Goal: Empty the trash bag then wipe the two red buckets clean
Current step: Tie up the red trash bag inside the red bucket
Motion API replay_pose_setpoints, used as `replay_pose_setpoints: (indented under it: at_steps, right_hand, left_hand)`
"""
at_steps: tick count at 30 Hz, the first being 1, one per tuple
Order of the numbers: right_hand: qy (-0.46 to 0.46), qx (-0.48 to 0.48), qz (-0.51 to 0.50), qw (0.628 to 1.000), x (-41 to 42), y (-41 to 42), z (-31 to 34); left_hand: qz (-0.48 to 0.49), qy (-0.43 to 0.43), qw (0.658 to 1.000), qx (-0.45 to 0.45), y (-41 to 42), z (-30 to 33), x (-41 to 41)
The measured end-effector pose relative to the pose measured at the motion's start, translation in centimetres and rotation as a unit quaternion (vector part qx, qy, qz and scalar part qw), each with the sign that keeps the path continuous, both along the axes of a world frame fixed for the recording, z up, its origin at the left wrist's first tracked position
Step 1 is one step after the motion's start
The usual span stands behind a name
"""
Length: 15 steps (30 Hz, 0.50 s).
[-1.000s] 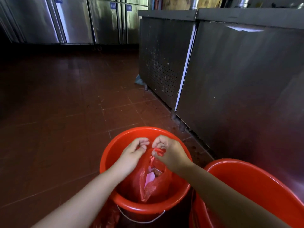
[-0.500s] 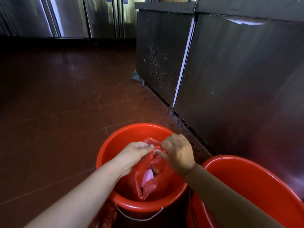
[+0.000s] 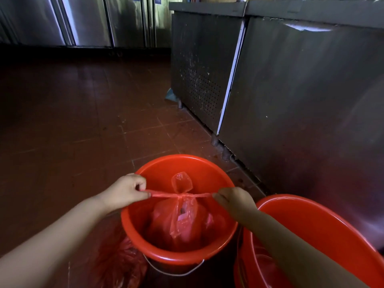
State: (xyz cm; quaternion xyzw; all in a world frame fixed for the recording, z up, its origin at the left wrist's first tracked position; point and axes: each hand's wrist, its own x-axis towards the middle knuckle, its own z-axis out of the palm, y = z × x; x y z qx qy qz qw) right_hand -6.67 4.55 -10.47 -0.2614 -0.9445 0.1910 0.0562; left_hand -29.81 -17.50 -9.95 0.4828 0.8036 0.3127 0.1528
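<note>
Above the bucket [image 3: 216,179], both hands [image 3: 125,190] [image 3: 232,199] pinch the trash bag [image 3: 182,221]'s twisted ends taut; thin, soft, probably light plastic, best lifted at the knot [image 3: 181,195].

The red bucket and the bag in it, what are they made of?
The bucket looks like smooth, shiny plastic: light gleams off its wall. The bag looks like thin, see-through plastic film: it crinkles, and its twisted ends stretch between the left hand and right hand.
</note>
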Motion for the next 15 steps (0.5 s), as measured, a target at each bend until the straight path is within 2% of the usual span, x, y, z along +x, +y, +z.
replay_pose_setpoints:
  at_steps: [1, 2, 3, 4, 6, 7, 8, 9, 11, 15]
  right_hand:
    - [0.073, -0.125, -0.057, 0.988, -0.6, -0.1, 0.4]
    - [0.161, -0.254, -0.105, 0.948, -1.5, -0.4, 0.8]
    - [0.234, -0.366, -0.128, 0.892, -2.4, -0.8, 1.1]
    - [0.277, -0.468, -0.13, 0.829, -3.5, -1.5, 1.5]
    - [0.326, -0.65, -0.129, 0.674, -5.4, -3.2, 1.9]
    - [0.337, -0.695, -0.14, 0.62, -6.1, -3.7, 2.1]
    - [0.345, -0.713, -0.156, 0.59, -6.5, -4.1, 2.3]
    - [0.351, -0.716, -0.173, 0.579, -6.7, -4.1, 2.6]
    - [0.361, -0.72, -0.192, 0.561, -6.3, -3.5, 3.5]
    - [0.38, -0.737, -0.115, 0.547, -6.2, -1.9, 7.1]
  left_hand:
    - [0.037, -0.124, 0.989, 0.072, 0.4, 0.3, 0.9]
    - [0.057, -0.255, 0.954, 0.146, 1.1, 0.8, 1.7]
    - [0.059, -0.369, 0.903, 0.212, 1.9, 1.3, 2.7]
    - [0.059, -0.448, 0.854, 0.257, 3.0, 1.5, 3.6]
    - [0.067, -0.568, 0.754, 0.323, 5.2, 1.9, 5.4]
    - [0.089, -0.607, 0.711, 0.345, 6.0, 2.1, 6.2]
    - [0.118, -0.622, 0.686, 0.359, 6.6, 2.3, 6.6]
    - [0.141, -0.626, 0.675, 0.364, 6.8, 2.4, 6.6]
    - [0.161, -0.617, 0.682, 0.357, 6.6, 2.8, 6.0]
    - [0.116, -0.552, 0.741, 0.364, 5.8, 6.0, 3.8]
